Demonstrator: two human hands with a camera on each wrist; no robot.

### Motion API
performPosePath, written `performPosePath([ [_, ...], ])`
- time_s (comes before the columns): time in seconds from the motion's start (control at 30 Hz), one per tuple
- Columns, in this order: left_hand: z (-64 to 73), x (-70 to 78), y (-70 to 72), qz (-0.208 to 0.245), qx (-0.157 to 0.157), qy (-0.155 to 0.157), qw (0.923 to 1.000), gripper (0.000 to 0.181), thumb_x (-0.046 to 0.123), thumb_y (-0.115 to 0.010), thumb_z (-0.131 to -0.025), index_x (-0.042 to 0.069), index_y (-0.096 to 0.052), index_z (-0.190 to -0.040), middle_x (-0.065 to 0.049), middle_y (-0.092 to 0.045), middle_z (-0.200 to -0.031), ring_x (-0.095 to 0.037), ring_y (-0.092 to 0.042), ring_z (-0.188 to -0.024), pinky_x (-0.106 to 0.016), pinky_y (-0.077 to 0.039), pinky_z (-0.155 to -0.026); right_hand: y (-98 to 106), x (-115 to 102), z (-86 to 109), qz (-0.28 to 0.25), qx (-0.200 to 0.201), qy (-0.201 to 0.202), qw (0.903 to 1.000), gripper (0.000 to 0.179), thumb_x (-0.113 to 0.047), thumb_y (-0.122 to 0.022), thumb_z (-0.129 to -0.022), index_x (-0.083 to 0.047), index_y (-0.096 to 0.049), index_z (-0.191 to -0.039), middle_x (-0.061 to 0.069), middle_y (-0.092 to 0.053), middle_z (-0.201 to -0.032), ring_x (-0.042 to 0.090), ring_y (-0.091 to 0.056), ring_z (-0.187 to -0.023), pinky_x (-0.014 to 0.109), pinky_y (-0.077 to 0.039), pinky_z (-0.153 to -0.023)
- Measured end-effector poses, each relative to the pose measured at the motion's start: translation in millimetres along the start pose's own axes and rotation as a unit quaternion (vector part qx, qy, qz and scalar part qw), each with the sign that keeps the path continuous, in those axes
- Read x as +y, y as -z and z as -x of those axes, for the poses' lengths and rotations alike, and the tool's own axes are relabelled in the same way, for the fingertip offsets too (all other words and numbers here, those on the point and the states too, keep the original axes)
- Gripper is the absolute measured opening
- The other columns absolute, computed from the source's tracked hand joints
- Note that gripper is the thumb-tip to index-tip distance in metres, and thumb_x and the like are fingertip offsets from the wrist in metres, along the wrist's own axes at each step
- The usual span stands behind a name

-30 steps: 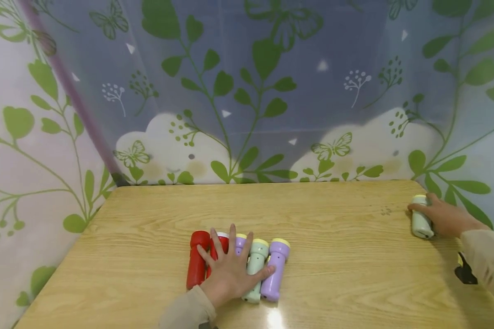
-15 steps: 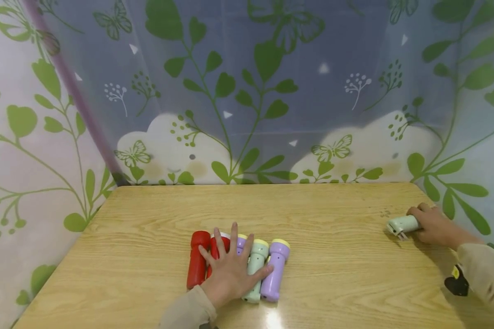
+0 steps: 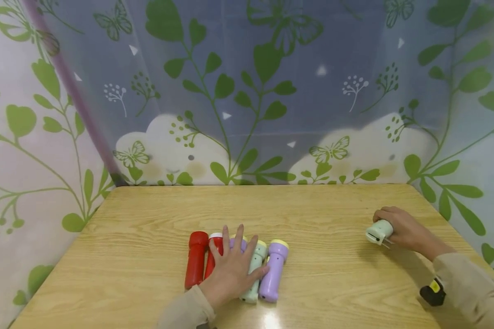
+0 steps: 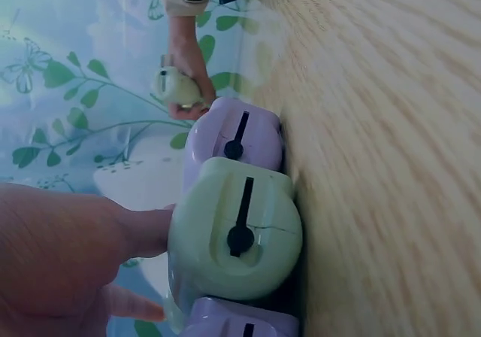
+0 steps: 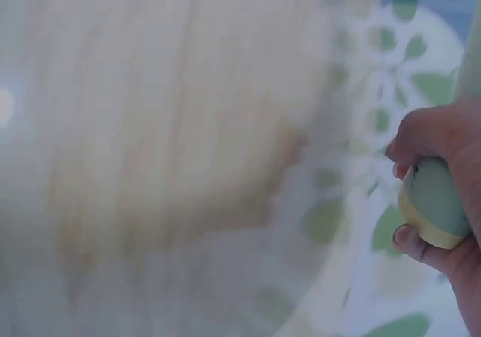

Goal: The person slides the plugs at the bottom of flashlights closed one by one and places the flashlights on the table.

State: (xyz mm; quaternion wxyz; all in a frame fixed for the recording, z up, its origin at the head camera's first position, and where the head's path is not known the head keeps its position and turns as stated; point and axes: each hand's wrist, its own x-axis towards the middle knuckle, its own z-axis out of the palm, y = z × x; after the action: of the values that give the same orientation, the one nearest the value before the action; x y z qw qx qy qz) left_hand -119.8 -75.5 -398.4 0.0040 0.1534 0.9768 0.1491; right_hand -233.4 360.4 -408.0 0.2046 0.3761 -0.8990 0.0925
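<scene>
My left hand [image 3: 230, 274] rests with spread, straight fingers over a row of flashlights. At the row's left end is a red flashlight [image 3: 195, 260], beside it a second red flashlight [image 3: 216, 242] with a white rim. The hand mostly covers a purple flashlight [image 3: 240, 243]; a pale green flashlight [image 4: 233, 232] lies under its thumb side. Another purple flashlight [image 3: 275, 272] ends the row at the right. My right hand [image 3: 407, 233] grips a pale green flashlight [image 3: 379, 231] above the table, its tail end towards me and metal prongs sticking out. Its yellow-rimmed head [image 5: 436, 209] shows in the right wrist view.
The wooden table [image 3: 321, 265] has its back edge against a leaf-patterned curtain [image 3: 247, 91], which also hangs at both sides. A black device with a yellow label [image 3: 433, 292] sits on the right wrist.
The right hand has lifted the pale green flashlight from the table's right side, tilted its tail end up and carried it leftward and nearer. The left hand has stayed nearly still on the row.
</scene>
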Motion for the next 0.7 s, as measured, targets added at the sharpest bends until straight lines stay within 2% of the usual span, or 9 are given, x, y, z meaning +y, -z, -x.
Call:
performPosePath([
  [0.1, -3.5, 2.5, 1.6, 0.027, 0.016, -0.024, 0.9992, 0.065, 0.049, -0.057, -0.093, 0.011, -0.043, -0.145, -0.022, -0.021, -0.155, -0.052, -0.008, -0.14, -0.076, -0.01, -0.101, 3.6, -18.2, -12.6, -0.02, 0.007, -0.006, 0.9998, 0.049, 0.007, -0.085, -0.056, -0.016, -0.055, -0.088, -0.008, -0.054, -0.082, 0.009, -0.046, -0.071, 0.026, -0.036, -0.055],
  [0.13, -5.3, 4.3, 2.8, 0.042, 0.035, -0.046, 0.9974, 0.06, 0.045, -0.059, -0.093, 0.01, -0.048, -0.141, -0.021, -0.026, -0.153, -0.051, -0.013, -0.14, -0.074, -0.015, -0.102, 4.1, -24.0, -18.0, -0.027, 0.012, -0.007, 0.9995, 0.048, 0.006, -0.084, -0.058, -0.016, -0.054, -0.088, -0.009, -0.052, -0.081, 0.007, -0.044, -0.07, 0.025, -0.034, -0.055],
  [0.2, -9.8, 10.9, 9.5, 0.079, 0.086, -0.105, 0.9876, 0.047, 0.036, -0.062, -0.094, 0.008, -0.057, -0.131, -0.019, -0.039, -0.146, -0.045, -0.03, -0.135, -0.064, -0.027, -0.104, 3.8, -35.9, -32.1, -0.044, 0.026, 0.003, 0.9987, 0.045, 0.004, -0.083, -0.061, -0.016, -0.054, -0.089, -0.011, -0.051, -0.079, 0.005, -0.041, -0.069, 0.024, -0.033, -0.055],
  [0.27, -13.9, 24.2, 20.3, 0.123, 0.124, -0.158, 0.9718, 0.033, 0.026, -0.063, -0.094, 0.007, -0.063, -0.121, -0.014, -0.053, -0.134, -0.035, -0.047, -0.126, -0.05, -0.04, -0.101, 2.4, -51.0, -45.7, -0.065, 0.045, 0.016, 0.9967, 0.04, 0.004, -0.08, -0.063, -0.015, -0.055, -0.088, -0.012, -0.05, -0.079, 0.003, -0.04, -0.067, 0.024, -0.033, -0.054],
  [0.33, -17.9, 38.7, 32.6, 0.175, 0.159, -0.203, 0.9503, 0.022, 0.018, -0.063, -0.095, 0.007, -0.067, -0.113, -0.008, -0.064, -0.119, -0.024, -0.06, -0.11, -0.037, -0.049, -0.093, -0.5, -66.2, -61.3, -0.092, 0.056, 0.032, 0.9936, 0.035, 0.004, -0.078, -0.066, -0.015, -0.056, -0.087, -0.012, -0.052, -0.077, 0.001, -0.039, -0.065, 0.023, -0.034, -0.054],
  [0.43, -19.8, 57.0, 49.8, 0.258, 0.175, -0.235, 0.9207, 0.015, 0.012, -0.06, -0.095, 0.006, -0.068, -0.107, -0.001, -0.069, -0.1, -0.011, -0.064, -0.09, -0.025, -0.052, -0.081, -3.5, -88.9, -82.5, -0.138, 0.054, 0.046, 0.9879, 0.031, 0.004, -0.075, -0.07, -0.016, -0.057, -0.085, -0.013, -0.052, -0.076, 0.0, -0.041, -0.063, 0.022, -0.037, -0.053],
  [0.53, -16.3, 65.0, 59.9, 0.313, 0.182, -0.272, 0.8914, 0.011, 0.006, -0.058, -0.095, 0.005, -0.067, -0.1, 0.001, -0.068, -0.083, -0.004, -0.059, -0.074, -0.019, -0.051, -0.068, -3.0, -105.0, -95.9, -0.171, 0.043, 0.054, 0.9828, 0.028, 0.002, -0.073, -0.074, -0.018, -0.056, -0.083, -0.014, -0.051, -0.074, -0.001, -0.041, -0.061, 0.021, -0.038, -0.052],
  [0.63, -9.1, 67.5, 67.4, 0.334, 0.187, -0.292, 0.8765, 0.008, 0.003, -0.057, -0.093, 0.004, -0.064, -0.098, 0.003, -0.065, -0.072, 0.0, -0.054, -0.065, -0.016, -0.048, -0.061, 0.3, -117.2, -105.8, -0.191, 0.047, 0.068, 0.978, 0.026, 0.001, -0.067, -0.077, -0.021, -0.055, -0.082, -0.015, -0.049, -0.072, -0.001, -0.04, -0.06, 0.021, -0.038, -0.051],
  [0.7, -4.7, 68.3, 71.3, 0.336, 0.193, -0.295, 0.8734, 0.009, 0.002, -0.058, -0.092, 0.005, -0.061, -0.1, 0.004, -0.063, -0.069, 0.001, -0.052, -0.062, -0.016, -0.045, -0.057, 3.2, -124.0, -111.0, -0.198, 0.05, 0.077, 0.9759, 0.025, 0.001, -0.063, -0.076, -0.022, -0.054, -0.081, -0.015, -0.049, -0.072, 0.0, -0.04, -0.059, 0.021, -0.037, -0.052],
])
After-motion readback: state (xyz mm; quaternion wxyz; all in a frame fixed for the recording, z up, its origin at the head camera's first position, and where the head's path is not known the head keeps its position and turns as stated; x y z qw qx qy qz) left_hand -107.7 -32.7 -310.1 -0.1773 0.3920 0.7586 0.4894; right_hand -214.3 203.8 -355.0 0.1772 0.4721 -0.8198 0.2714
